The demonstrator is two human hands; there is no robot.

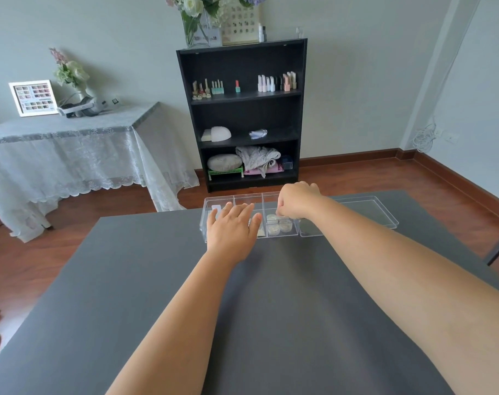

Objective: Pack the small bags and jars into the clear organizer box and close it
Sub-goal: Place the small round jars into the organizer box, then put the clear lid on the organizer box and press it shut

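A: Status? Where's the box?

B: Clear organizer box [214,220] sits at the far edge of the dark table [157,280], 12 o'clock from the person. Lid [365,212] lies flat on the table, touching the box at its 3 o'clock side. Not closed yet.

A: Hands?

B: Left hand [232,229] lies flat over the left and middle compartments, fingers straight and slightly spread, likely steadying the box. Right hand [295,202] hangs over the right compartment, fingers curled into a pinch. Whether there's a jar in the pinch, can't tell.

A: Contents?

B: Small jars [278,225] clustered in the right near compartment. Something white in the left one at 10 o'clock, probably a bag. Rest is hidden under the left hand.

A: Advice for this step?

B: Keep the left hand pressing down so the box doesn't slide off the far edge. Drop the jar straight down into a free gap, upright, level with the others, or the lid won't seat.
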